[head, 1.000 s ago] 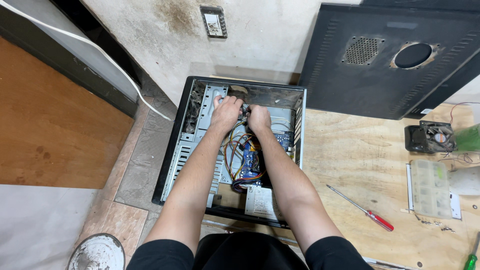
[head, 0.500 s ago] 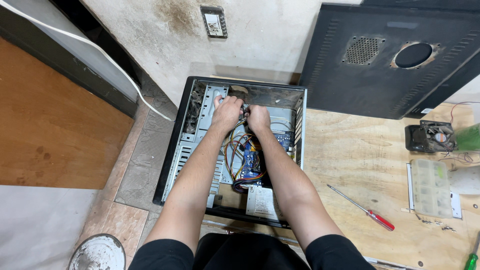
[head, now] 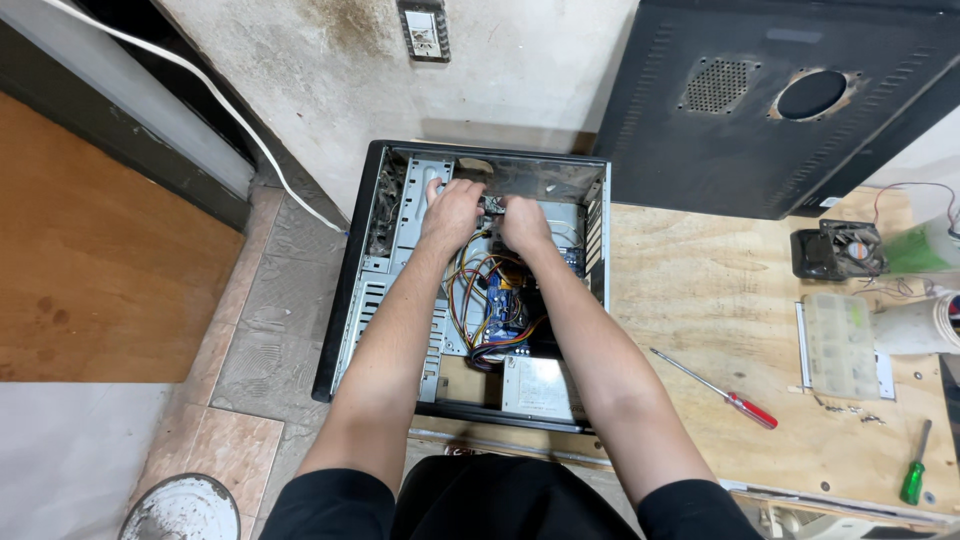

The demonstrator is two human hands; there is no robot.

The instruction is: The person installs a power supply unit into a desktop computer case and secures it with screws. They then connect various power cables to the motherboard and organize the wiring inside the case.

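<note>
Hands, the left hand (head: 452, 212) and right hand (head: 523, 222), curl around a small part (head: 493, 206) at 12 o'clock inside the open computer case (head: 352, 290), side panel (head: 780, 110) already off, wires (head: 480, 300) left loose.

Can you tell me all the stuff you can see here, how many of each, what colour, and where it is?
computer case: one, black with grey metal inside, open on the floor by the wall
wires: a bundle, yellow, red, orange and black, inside the case
side panel: one, black, leaning at upper right
plywood board: one, pale wood, right of the case
red-handled screwdriver: one, on the board
green-handled screwdriver: one, at the board's lower right
fan: one, black, right side
parts box: one, clear, right side
white cable: one, along the wall, upper left
left hand: inside the case
right hand: inside the case
</note>
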